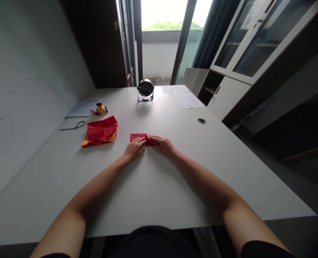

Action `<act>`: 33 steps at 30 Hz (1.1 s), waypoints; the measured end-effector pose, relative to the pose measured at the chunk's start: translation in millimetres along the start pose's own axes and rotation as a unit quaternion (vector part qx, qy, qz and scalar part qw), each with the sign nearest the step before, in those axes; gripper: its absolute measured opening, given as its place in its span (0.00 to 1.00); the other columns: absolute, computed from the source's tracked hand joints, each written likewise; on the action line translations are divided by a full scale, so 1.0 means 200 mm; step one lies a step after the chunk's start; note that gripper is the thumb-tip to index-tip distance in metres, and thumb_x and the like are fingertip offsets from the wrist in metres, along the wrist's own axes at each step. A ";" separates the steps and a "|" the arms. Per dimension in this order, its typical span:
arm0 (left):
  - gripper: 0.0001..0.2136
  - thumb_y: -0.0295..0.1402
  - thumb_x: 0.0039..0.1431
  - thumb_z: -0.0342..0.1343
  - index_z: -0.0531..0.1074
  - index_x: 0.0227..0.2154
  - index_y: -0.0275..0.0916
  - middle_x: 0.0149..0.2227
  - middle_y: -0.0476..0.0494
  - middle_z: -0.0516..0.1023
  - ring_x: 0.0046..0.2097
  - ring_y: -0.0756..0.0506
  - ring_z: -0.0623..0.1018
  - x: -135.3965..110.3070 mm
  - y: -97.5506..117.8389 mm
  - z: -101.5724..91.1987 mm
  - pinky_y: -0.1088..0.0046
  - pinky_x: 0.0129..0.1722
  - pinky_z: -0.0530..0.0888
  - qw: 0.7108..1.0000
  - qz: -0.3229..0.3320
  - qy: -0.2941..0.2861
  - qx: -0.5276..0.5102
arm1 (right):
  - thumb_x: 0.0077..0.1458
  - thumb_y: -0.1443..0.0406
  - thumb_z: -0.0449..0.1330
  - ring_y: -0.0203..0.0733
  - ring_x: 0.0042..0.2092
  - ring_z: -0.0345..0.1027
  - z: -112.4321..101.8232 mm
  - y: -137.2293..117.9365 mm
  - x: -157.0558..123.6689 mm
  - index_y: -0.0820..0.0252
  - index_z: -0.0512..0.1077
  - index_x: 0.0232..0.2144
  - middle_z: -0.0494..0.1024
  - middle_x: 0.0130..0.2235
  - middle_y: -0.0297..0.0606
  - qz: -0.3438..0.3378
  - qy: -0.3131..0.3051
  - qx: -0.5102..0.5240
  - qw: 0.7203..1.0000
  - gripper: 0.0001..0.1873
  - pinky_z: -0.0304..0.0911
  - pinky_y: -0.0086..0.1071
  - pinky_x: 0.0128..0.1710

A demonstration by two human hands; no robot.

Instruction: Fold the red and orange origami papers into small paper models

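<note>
A small folded piece of red paper [138,136] lies on the white table in front of me. My left hand [135,147] rests on its left part, fingers stretched out and pressing it down. At its right end, my right hand [164,145] pinches a raised fold of the red paper, with the thumb hidden beneath the fingers. To the left sits a stack of creased red and orange paper sheets [101,130], apart from both hands.
Behind the stack are a black cable tie [76,125], a yellow-orange toy [101,108] and white papers [82,108]. A round black-faced device on a metal stand [145,89] stands at the far end. More sheets [189,101] and a cable hole [202,121] are at right.
</note>
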State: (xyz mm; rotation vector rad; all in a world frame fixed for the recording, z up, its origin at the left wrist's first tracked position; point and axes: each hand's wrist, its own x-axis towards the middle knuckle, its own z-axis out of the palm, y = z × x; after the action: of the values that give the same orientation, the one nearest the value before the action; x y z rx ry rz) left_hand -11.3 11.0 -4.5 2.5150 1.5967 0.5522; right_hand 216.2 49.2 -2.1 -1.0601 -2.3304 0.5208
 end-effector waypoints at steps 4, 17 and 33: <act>0.19 0.36 0.68 0.46 0.70 0.58 0.46 0.60 0.45 0.71 0.60 0.40 0.68 0.00 0.00 -0.03 0.61 0.61 0.69 1.000 -0.017 0.005 0.021 | 0.65 0.64 0.51 0.43 0.60 0.69 0.00 0.01 0.00 0.49 0.71 0.60 0.71 0.62 0.31 -0.020 -0.034 -0.038 0.999 0.23 0.63 0.36 0.62; 0.18 0.38 0.67 0.48 0.69 0.57 0.44 0.63 0.40 0.66 0.65 0.38 0.63 0.00 -0.02 0.00 0.54 0.66 0.60 0.999 0.024 -0.009 0.028 | 0.67 0.63 0.54 0.43 0.57 0.71 -0.01 -0.05 0.00 0.52 0.77 0.50 0.78 0.55 0.39 -0.082 -0.033 -0.098 0.991 0.15 0.58 0.41 0.63; 0.27 0.46 0.69 0.43 0.57 0.68 0.44 0.71 0.42 0.54 0.72 0.38 0.53 0.02 -0.09 0.07 0.52 0.70 0.51 0.998 0.005 -0.066 0.002 | 0.70 0.56 0.49 0.44 0.55 0.71 -0.03 -0.03 0.00 0.54 0.79 0.47 0.79 0.53 0.40 -0.049 -0.031 -0.131 0.990 0.19 0.58 0.38 0.59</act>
State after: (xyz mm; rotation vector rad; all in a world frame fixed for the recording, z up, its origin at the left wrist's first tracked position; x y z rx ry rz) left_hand -21.0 23.7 -21.1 2.5055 1.5418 0.3754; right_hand 216.8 45.3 6.0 -1.0488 -2.5425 0.2166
